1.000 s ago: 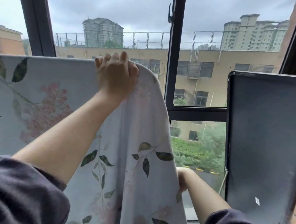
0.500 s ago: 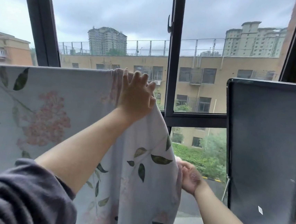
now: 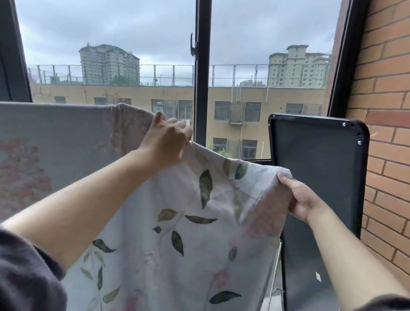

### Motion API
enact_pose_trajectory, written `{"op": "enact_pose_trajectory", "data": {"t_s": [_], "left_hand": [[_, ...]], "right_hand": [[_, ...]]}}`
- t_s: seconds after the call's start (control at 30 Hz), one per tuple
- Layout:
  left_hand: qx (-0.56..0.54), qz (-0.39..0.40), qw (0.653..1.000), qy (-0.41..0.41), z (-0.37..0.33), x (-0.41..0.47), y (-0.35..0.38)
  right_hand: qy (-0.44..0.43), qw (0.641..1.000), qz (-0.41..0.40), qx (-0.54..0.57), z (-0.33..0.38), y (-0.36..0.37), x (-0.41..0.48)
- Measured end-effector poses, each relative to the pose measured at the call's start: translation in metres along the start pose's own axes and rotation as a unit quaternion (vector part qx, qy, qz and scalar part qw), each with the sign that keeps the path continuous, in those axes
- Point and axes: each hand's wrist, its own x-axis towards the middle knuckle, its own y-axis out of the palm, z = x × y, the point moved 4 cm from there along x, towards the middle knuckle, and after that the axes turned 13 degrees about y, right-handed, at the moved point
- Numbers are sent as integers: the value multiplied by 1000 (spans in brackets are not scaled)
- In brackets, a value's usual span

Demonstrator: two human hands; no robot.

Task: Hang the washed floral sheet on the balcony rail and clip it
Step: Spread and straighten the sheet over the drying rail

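The floral sheet (image 3: 187, 228), pale grey with green leaves and pink blossoms, hangs over a rail that it hides, covering the left and middle of the view. My left hand (image 3: 167, 140) pinches its top edge near the centre window post. My right hand (image 3: 300, 199) grips the sheet's right corner, lifted out to the right so the cloth stretches between both hands. No clips are in view.
A tall black panel (image 3: 323, 166) stands upright at the right, just behind my right hand. A red brick wall (image 3: 402, 124) lies beyond it. Black window frames (image 3: 197, 79) stand behind the sheet, with buildings outside.
My right hand has risen from low beside the sheet's edge up and to the right, pulling the corner out. My left hand has shifted right along the top edge.
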Motion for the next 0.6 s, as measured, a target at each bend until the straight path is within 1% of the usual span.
{"op": "enact_pose_trajectory", "data": {"t_s": [0.1, 0.23, 0.3, 0.37, 0.4, 0.43, 0.5, 0.53, 0.6], "left_hand": [[-58, -59, 996, -15, -2, 3, -1], [-95, -115, 988, -36, -2, 9, -11], [-109, -131, 984, -52, 0, 18, -19], [-132, -144, 979, -51, 1, 31, -31], [-136, -128, 981, -44, 3, 37, -35], [-128, -94, 987, -33, 6, 41, -37], [-93, -14, 995, -15, 16, 40, -35], [-77, 10, 997, -13, 22, 36, -33], [-62, 26, 997, -25, 32, 29, -29]], "right_hand": [[-22, 999, -13, -34, 13, -15, -8], [-94, 994, -52, -29, 44, -31, -16], [-135, 986, -96, 1, 67, -40, -18], [-190, 971, -140, 48, 92, -52, -21], [-210, 962, -159, 67, 104, -56, -23], [-219, 957, -176, 73, 112, -61, -23], [-210, 961, -172, 51, 116, -65, -26], [-204, 967, -148, 31, 115, -64, -29], [-190, 979, -78, -11, 110, -62, -31]]}}
